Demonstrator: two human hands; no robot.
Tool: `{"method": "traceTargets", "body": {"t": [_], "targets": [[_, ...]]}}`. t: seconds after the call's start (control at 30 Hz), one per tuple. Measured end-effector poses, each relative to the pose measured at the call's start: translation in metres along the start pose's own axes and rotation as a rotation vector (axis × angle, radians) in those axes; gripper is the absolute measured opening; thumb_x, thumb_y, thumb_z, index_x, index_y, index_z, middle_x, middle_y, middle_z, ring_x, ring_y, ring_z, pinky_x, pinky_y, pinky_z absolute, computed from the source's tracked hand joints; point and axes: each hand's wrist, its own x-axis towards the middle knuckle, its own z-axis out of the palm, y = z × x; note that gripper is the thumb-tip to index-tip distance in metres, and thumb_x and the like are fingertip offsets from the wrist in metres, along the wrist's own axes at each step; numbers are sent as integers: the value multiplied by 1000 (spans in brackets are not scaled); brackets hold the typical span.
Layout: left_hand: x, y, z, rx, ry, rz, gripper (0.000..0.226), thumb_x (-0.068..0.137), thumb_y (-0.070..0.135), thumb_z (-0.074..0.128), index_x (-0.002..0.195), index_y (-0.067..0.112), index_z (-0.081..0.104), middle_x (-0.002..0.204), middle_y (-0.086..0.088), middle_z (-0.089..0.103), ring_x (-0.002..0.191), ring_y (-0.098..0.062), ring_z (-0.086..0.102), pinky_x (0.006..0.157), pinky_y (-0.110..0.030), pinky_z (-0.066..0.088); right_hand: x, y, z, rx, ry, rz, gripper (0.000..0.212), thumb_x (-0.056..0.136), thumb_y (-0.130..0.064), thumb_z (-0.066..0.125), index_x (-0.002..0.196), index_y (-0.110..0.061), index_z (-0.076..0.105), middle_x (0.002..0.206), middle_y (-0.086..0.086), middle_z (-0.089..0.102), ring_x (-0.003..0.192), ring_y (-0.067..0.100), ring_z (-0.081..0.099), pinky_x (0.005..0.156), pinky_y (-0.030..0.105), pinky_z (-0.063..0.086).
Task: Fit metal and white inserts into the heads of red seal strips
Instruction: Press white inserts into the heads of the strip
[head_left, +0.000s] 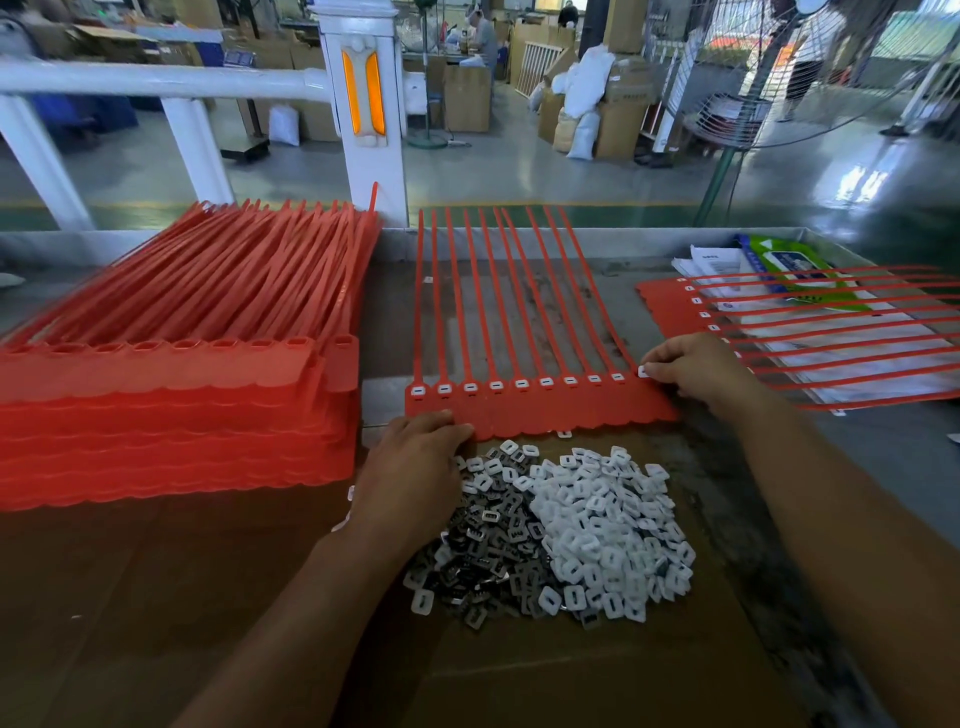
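Observation:
A sheet of joined red seal strips (540, 405) lies flat in front of me, tails pointing away, with white inserts seated in several heads. My right hand (696, 369) pinches a white insert (643, 371) at the rightmost head. My left hand (415, 462) rests with fingertips on the sheet's lower left edge, fingers loosely bent. Below the sheet lies a mixed pile: dark metal inserts (483, 551) on the left, white inserts (608, 525) on the right.
A tall stack of red strip sheets with empty heads (176, 395) stands at the left. Another sheet with inserts fitted (810, 332) lies at the right over papers and a green packet (795, 270). Brown cardboard (156, 597) covers the near bench. A white railing (363, 104) stands behind.

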Motion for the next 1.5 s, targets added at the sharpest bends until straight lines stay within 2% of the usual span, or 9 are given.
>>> {"method": "traceTargets", "body": {"t": [0.33, 0.5, 0.8, 0.87, 0.97, 1.27, 1.33, 1.4, 1.5], "targets": [[0, 0, -1, 4, -6, -4, 44, 92, 14, 42, 133, 31, 48, 145, 10, 37, 130, -15, 26, 106, -28, 22, 2, -3, 1, -51, -49, -16, 7, 86, -9, 62, 90, -11, 68, 85, -1, 59, 72, 6, 51, 57, 22, 36], [0, -1, -1, 6, -7, 4, 44, 92, 15, 42, 133, 31, 47, 144, 10, 36, 130, -14, 27, 105, -27, 21, 3, -3, 1, -45, -35, -30, 12, 83, -8, 65, 78, -18, 64, 86, 1, 62, 78, 11, 54, 59, 23, 38], [0, -2, 0, 14, -2, 10, 45, 91, 15, 41, 133, 31, 47, 145, 10, 36, 130, -14, 26, 105, -26, 21, 3, -7, -1, 23, -15, 42, 19, 78, -3, 70, 96, -8, 70, 89, 2, 60, 78, 11, 51, 71, 28, 40], [0, -2, 1, 23, -2, 11, 45, 92, 15, 41, 133, 32, 46, 145, 10, 35, 130, -14, 26, 105, -27, 21, 4, -11, -2, 19, -31, 70, 20, 77, -2, 70, 96, -7, 69, 89, 5, 62, 81, 15, 55, 64, 25, 40], [1, -3, 2, 25, 7, 17, 46, 90, 14, 44, 132, 31, 48, 144, 10, 37, 129, -13, 28, 104, -25, 21, 6, -18, -2, -14, -58, 112, 23, 77, 1, 69, 99, -7, 68, 87, 7, 62, 69, 10, 53, 53, 22, 38], [1, -4, 4, 18, 15, 18, 46, 89, 15, 45, 132, 32, 49, 143, 11, 38, 128, -12, 28, 103, -23, 20, 11, -15, 1, -8, -26, 121, 19, 76, 0, 70, 95, -5, 68, 86, 4, 62, 69, 10, 52, 52, 21, 40], [1, -4, 3, 22, 16, 24, 46, 89, 15, 45, 132, 32, 49, 143, 11, 38, 128, -12, 28, 102, -22, 20, 11, -13, 2, -28, -13, 99, 15, 77, -1, 69, 90, -7, 68, 88, 5, 63, 70, 11, 53, 56, 23, 44], [1, -4, 3, 27, 14, 26, 46, 89, 16, 45, 132, 32, 48, 143, 11, 38, 128, -11, 27, 102, -21, 18, 9, -10, 4, -100, 22, 47, 12, 79, -5, 68, 91, -9, 68, 99, 8, 66, 79, 15, 56, 71, 29, 49], [1, -3, 3, 20, 2, 13, 46, 90, 16, 45, 133, 32, 47, 144, 12, 36, 129, -12, 26, 104, -23, 20, -3, -5, 11, -324, 82, -112, 22, 85, -16, 64, 106, -11, 66, 115, 8, 63, 102, 21, 57, 88, 32, 42]]}}
